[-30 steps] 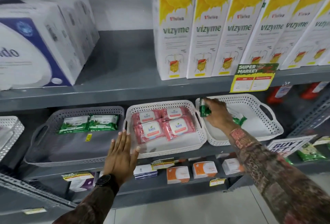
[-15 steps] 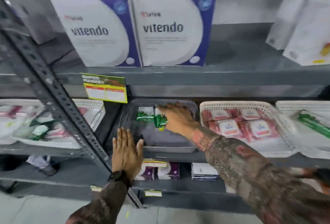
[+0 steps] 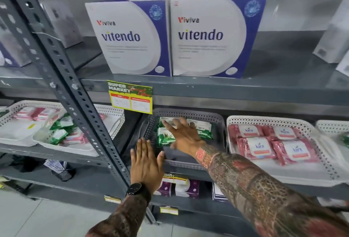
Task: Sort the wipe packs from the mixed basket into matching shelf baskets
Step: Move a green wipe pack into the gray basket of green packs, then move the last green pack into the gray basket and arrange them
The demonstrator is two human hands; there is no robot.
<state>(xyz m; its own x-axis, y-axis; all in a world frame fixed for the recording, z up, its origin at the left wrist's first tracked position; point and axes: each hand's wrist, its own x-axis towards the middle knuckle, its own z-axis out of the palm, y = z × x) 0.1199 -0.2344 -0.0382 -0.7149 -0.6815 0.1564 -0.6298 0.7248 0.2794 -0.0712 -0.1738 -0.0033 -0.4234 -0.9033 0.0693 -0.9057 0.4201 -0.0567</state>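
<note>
A grey shelf basket (image 3: 188, 112) holds green wipe packs (image 3: 165, 138). My right hand (image 3: 184, 135) lies flat on top of them with its fingers spread and grips nothing. My left hand (image 3: 146, 163) is flat and open against the grey basket's front left corner. Right of it, a white basket (image 3: 273, 120) holds several pink wipe packs (image 3: 260, 147). On the far left, beyond the post, the white mixed basket (image 3: 118, 121) holds green packs (image 3: 60, 134) and pink packs jumbled together.
A slanted grey steel post (image 3: 66, 77) crosses between the mixed basket and the grey basket. Two large vitendo boxes (image 3: 132, 36) stand on the shelf above. A yellow price tag (image 3: 132, 96) hangs from that shelf's edge. Another white basket (image 3: 332, 125) sits at the far right.
My right hand carried a green pack from the far right basket leftward to the grey basket and let it go; its fingers are now spread. The view swung left.
</note>
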